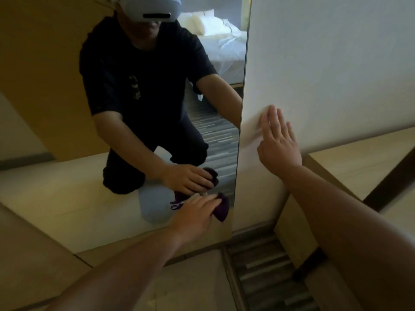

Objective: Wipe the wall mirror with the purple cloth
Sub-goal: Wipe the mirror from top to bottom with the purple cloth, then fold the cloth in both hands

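A: How far along is the wiping, would you say?

B: The bunched dark purple cloth (221, 208) is pressed against the tall frameless wall mirror (67, 86) at its lower right corner, just above the bottom edge. I'd judge the job is in its last stretch or working low passes, but that's a guess: I can't make out streaks or damp patches on the glass, so which parts are done I cannot tell.

A: And what might be left?

B: Possibly the strip along the bottom edge and the left side of the glass, if they haven't been covered. The upper glass reflects cleanly enough, though the picture is too soft to call it spotless.

A: What are the hands doing?

B: The left hand (195, 215) is curled down over the cloth, fingers closed around the wad and pushing it onto the glass, with a bit of fabric sticking out to the right of the knuckles. The right hand (278, 140) holds nothing; it's spread flat, fingers nearly together and pointing up, palm resting on the pale cream wall (336, 63) just beside the mirror's right edge, apparently as a brace while the person kneels
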Available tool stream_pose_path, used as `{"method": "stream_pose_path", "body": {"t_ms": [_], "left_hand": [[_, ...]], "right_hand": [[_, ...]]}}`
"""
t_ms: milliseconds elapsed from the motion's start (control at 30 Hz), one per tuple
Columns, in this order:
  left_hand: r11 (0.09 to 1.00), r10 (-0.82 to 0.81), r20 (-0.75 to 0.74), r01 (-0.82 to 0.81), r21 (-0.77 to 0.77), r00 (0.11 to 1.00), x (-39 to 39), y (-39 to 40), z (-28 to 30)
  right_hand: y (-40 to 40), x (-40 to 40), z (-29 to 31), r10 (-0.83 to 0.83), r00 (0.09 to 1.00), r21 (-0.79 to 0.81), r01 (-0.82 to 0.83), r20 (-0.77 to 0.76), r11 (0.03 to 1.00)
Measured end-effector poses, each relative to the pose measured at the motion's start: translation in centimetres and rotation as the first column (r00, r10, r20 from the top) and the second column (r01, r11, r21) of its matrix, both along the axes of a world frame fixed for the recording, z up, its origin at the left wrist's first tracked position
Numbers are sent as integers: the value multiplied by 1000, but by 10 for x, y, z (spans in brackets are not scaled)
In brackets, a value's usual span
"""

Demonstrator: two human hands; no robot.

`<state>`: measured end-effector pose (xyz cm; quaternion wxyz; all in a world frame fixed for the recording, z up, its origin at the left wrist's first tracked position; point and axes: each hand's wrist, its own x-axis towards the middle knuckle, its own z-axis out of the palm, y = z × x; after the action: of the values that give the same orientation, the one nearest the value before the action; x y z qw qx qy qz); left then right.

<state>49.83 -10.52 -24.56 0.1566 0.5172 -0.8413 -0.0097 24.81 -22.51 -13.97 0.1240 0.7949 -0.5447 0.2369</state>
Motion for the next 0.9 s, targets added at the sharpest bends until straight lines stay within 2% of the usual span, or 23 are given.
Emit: {"method": "stream_pose_path", "body": {"t_ms": [67,133,267,400,567,633,733,900], "left_hand": [[963,111,-169,-64,261,979,3,9,40],[896,215,-268,-81,436,939,7,20,82],[790,305,-335,-41,612,892,18,44,170],[688,336,-286,-26,726,897,28,60,270],[578,333,-294,53,814,896,32,84,404],[547,291,-318,116,829,902,35,97,451],[526,208,-272,128,841,940,40,120,509],[485,38,-193,151,861,980,38,156,573]], "right_hand": [[12,2,15,-40,998,121,44,-42,992],[26,3,37,-59,994,233,79,-91,969],[72,10,103,14,996,438,27,-91,898],[134,32,199,198,980,549,-184,34,815],[209,60,317,345,937,636,-297,51,712],[233,68,358,360,931,632,-311,53,710],[262,79,413,325,943,614,-296,67,731],[300,86,465,277,961,644,-228,26,731]]}}
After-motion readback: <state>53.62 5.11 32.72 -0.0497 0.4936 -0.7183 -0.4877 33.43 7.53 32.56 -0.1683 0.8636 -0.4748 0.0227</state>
